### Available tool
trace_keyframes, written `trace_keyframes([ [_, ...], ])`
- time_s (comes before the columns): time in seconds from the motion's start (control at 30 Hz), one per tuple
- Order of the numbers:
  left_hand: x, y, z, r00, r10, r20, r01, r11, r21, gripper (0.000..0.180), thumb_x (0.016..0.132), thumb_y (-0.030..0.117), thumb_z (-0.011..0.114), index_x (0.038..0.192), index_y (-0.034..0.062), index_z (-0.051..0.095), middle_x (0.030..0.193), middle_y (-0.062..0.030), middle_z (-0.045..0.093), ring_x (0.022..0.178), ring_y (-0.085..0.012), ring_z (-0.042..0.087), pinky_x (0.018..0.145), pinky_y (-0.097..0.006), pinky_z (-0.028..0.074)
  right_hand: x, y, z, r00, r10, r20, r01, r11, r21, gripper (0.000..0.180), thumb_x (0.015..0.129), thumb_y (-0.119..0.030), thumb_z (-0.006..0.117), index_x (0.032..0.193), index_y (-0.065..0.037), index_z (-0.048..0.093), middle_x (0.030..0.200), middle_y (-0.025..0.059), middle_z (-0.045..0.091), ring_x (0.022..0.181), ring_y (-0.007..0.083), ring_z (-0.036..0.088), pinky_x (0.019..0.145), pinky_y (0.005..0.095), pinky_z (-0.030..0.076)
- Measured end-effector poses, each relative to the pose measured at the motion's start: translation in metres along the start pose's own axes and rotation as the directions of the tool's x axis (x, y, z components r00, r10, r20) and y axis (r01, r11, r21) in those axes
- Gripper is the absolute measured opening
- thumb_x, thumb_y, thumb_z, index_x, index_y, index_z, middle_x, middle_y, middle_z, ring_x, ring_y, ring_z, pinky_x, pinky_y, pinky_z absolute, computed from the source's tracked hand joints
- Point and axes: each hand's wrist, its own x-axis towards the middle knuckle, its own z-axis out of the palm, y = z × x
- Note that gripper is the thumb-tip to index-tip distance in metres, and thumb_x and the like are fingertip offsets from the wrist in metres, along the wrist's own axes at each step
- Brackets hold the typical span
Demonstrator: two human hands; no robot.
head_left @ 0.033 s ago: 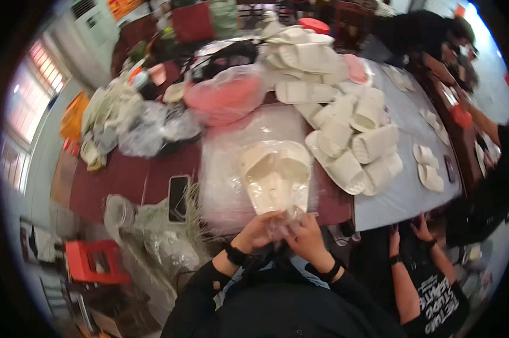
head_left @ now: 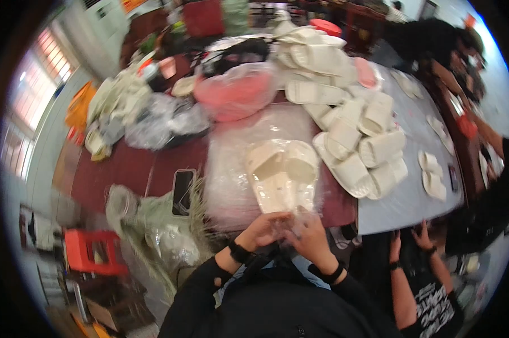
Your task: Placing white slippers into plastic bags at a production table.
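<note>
A pair of cream slide slippers [head_left: 282, 177] lies side by side in a clear plastic bag, toes pointing away from me. Under it is a stack of flat clear bags [head_left: 226, 163] on the dark red table. At the near end of the slippers, my left hand [head_left: 266, 230] is closed on the gathered bag mouth [head_left: 285, 224]. My right hand [head_left: 311, 235] pinches the same bunched plastic from the other side. Glare and the fingers hide how the bag's end is folded.
Loose cream slippers [head_left: 344, 135] are heaped to the right. Beyond lie a pink bundle in plastic [head_left: 235, 93] and crumpled clear bags [head_left: 164, 121]. A phone [head_left: 183, 192] rests at the table's near left, by a woven sack [head_left: 153, 219]. Co-worker's hands [head_left: 407, 239] show at lower right.
The whole view has shifted slightly, so the table appears a little farther right. Both hands stay at the bag's gathered end, and the right fingers have moved slightly.
</note>
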Motion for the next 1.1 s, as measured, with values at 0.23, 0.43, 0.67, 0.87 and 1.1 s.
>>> trace_keyframes([
  [0.23,-0.025,-0.001,0.048,0.987,0.061,-0.15,-0.04,0.989,0.139,0.027,0.088,0.004,0.055,0.114,-0.0026,0.053,0.103,-0.0129,0.064,0.09,-0.0224,0.064,0.078,-0.034,0.053,-0.03,0.035,-0.028,0.975,-0.053,0.215,0.001,0.972,0.235,0.042,0.073,-0.008,0.065,0.114,-0.003,0.059,0.125,0.0199,0.053,0.104,0.0352,0.053,0.089,0.0414,0.041],
  [0.43,-0.073,0.019,0.035,0.967,0.196,-0.161,-0.169,0.971,0.171,0.025,0.088,0.001,0.054,0.113,-0.004,0.053,0.097,-0.0146,0.064,0.091,-0.0223,0.064,0.077,-0.031,0.053,-0.02,0.034,-0.017,0.995,0.099,0.019,-0.099,0.919,0.382,0.037,0.081,0.004,0.051,0.118,0.005,0.052,0.134,0.0193,0.044,0.116,0.03,0.047,0.101,0.0386,0.033],
  [0.67,-0.168,0.01,0.051,0.6,0.751,-0.276,-0.441,0.598,0.67,0.014,0.09,0.005,0.053,0.097,-0.0033,0.062,0.089,-0.0093,0.066,0.082,-0.017,0.062,0.076,-0.03,0.05,0.016,0.031,0.004,0.981,0.195,0.005,-0.177,0.881,0.438,0.055,0.077,0.007,0.05,0.131,-0.002,0.042,0.143,0.0188,0.03,0.117,0.0286,0.046,0.098,0.0383,0.036],
  [0.87,-0.252,0.008,0.036,0.084,0.996,0.014,0.103,-0.023,0.994,0.014,0.088,0.002,0.051,0.091,-0.0049,0.063,0.087,-0.01,0.067,0.082,-0.0186,0.062,0.076,-0.03,0.05,0.03,0.057,0.048,0.985,0.165,-0.05,-0.144,0.949,0.281,0.054,0.083,0.0,0.051,0.135,-0.003,0.038,0.146,0.0173,0.028,0.124,0.0312,0.041,0.102,0.0418,0.034],
  [1.1,-0.291,-0.022,-0.033,-0.31,0.603,-0.735,-0.809,0.238,0.537,0.012,0.083,-0.003,0.05,0.092,-0.0092,0.056,0.084,-0.0139,0.061,0.074,-0.0238,0.059,0.072,-0.033,0.049,0.027,0.067,0.081,0.986,0.164,-0.022,-0.155,0.961,0.229,0.051,0.085,-0.003,0.052,0.134,0.001,0.036,0.144,0.0238,0.027,0.133,0.0381,0.029,0.108,0.0436,0.025],
])
